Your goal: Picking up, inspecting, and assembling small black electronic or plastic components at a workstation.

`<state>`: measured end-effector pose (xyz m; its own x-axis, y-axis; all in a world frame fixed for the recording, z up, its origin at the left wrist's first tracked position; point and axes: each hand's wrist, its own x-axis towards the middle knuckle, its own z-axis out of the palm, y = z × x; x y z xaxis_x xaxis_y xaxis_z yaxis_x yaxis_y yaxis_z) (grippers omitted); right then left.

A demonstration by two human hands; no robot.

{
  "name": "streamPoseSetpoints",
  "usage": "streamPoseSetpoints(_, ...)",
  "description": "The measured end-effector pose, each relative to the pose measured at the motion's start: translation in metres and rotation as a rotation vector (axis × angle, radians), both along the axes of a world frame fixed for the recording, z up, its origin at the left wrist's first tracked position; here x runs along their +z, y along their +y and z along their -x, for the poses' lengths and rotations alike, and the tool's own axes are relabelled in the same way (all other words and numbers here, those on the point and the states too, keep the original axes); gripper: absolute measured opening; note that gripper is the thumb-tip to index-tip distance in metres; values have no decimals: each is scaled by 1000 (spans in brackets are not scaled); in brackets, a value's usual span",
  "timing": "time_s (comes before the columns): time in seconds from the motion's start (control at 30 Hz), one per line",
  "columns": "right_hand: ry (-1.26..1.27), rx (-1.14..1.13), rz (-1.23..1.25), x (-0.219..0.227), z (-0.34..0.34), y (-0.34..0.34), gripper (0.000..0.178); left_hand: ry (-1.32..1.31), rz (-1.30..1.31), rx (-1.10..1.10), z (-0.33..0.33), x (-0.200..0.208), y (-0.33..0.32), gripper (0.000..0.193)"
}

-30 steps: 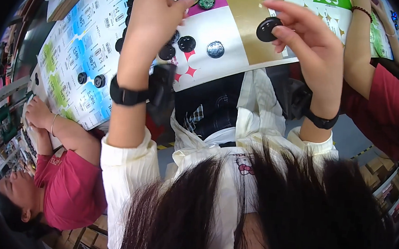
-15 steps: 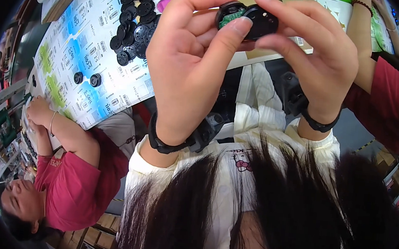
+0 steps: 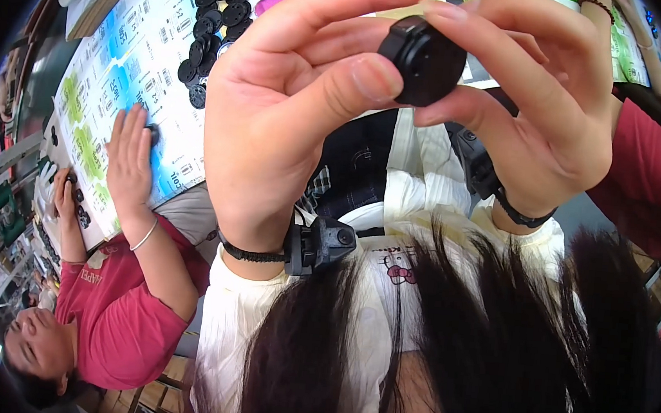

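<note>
My left hand (image 3: 291, 116) is raised close to the camera, palm toward me, with the thumb and forefinger curled in to pinch a small black round cap (image 3: 422, 61) by its left edge; the other fingers lie loosely bent behind. My right hand (image 3: 543, 107) meets it from the other side, thumb below and forefinger above, pinching the same cap, so it sits between both hands, held up over the surface (image 3: 155, 57). Both wrists wear black bands, and my forearms rise from the lower edge. On the printed sheets beyond lies a cluster of black discs (image 3: 218, 8). To my left, another person's hand (image 3: 129, 159) rests flat on the sheet.
</note>
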<state>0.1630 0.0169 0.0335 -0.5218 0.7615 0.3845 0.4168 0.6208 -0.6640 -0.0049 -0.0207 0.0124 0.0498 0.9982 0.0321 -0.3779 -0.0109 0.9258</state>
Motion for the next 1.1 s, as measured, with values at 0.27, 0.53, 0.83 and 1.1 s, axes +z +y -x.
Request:
streamPoseSetpoints(0.27,68,46,-42,-12,-8,5,34,20,-12,26,7,-14,-4,53)
streamPoseSetpoints(0.53,135,94,-86,-18,-8,8,31,-6,31,27,4,-4,-1,50)
streamPoseSetpoints(0.83,215,146,-130,-30,-1,9,27,30,8,215,-26,-7,0,29)
streamPoseSetpoints(1.1,405,146,114,-48,10,4,26,381,-187,325,-33,-20,-7,19)
